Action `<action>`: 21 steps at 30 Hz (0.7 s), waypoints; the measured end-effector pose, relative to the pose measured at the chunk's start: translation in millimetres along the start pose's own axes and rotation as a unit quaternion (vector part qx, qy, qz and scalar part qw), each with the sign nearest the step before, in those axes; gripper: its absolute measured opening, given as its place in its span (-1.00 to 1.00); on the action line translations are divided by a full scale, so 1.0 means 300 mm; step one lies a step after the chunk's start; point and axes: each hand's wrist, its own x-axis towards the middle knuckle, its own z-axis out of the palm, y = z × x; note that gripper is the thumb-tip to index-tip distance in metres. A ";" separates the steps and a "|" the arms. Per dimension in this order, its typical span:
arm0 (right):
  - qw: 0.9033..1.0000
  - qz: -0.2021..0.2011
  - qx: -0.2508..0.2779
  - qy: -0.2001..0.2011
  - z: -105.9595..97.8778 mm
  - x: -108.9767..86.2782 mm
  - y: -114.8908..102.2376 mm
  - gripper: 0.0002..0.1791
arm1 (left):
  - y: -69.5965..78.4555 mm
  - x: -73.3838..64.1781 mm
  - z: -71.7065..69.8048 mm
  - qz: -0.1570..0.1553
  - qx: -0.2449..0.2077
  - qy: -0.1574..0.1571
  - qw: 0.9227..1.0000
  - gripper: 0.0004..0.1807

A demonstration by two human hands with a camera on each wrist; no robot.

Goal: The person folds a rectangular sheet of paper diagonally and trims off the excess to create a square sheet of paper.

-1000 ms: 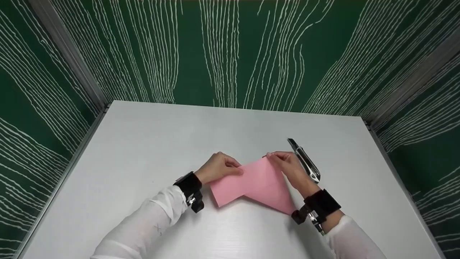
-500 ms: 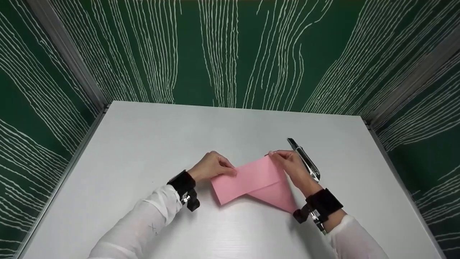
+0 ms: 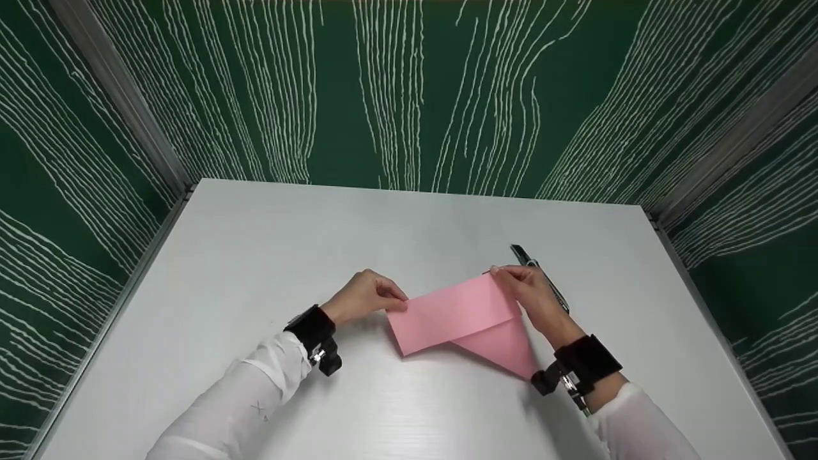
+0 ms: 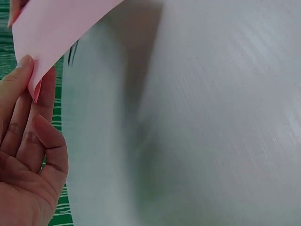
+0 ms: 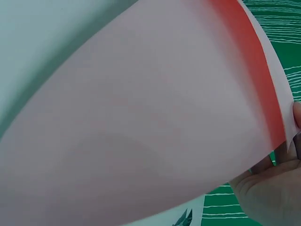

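A folded sheet of pink paper (image 3: 460,313) is held up between both hands over the white table. My left hand (image 3: 365,296) pinches its upper left corner between thumb and fingers; in the left wrist view, the paper (image 4: 51,33) shows a folded edge at that thumb. My right hand (image 3: 532,292) pinches the upper right corner. A rectangular flap lies over a triangular part that points down towards the right wrist. In the right wrist view, the paper's broad face (image 5: 141,103) fills most of the picture, with a red-shaded gap between two layers near the right hand (image 5: 268,188).
A utility knife (image 3: 525,257) lies behind the right hand, partly hidden by it. The white table (image 3: 287,236) is bounded by green walls (image 3: 339,96) with white wavy lines. Each wrist wears a black strap with a small camera mount.
Both hands have shifted, the left one leftwards to the paper's corner and the right one slightly rightwards. The paper has moved right, and its flap edge shows more plainly.
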 end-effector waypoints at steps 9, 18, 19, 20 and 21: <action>1.000 -0.015 -0.010 -0.008 -0.026 0.001 0.014 -0.62 | 0.009 0.000 -0.007 0.033 0.025 0.002 0.999 -0.81; 0.998 -0.035 -0.050 -0.019 -0.050 0.003 0.018 -0.61 | 0.006 0.001 -0.030 0.019 0.015 0.043 0.999 -0.86; 0.998 -0.038 -0.053 -0.021 -0.051 0.003 0.017 -0.61 | 0.008 0.000 -0.032 0.015 0.013 0.038 0.999 -0.86; 0.998 -0.039 -0.055 -0.022 -0.052 0.004 0.016 -0.62 | 0.010 0.000 -0.034 0.013 0.012 0.034 0.999 -0.86; 0.997 -0.040 -0.057 -0.022 -0.053 0.005 0.016 -0.63 | 0.011 0.000 -0.037 0.012 0.012 0.031 0.999 -0.86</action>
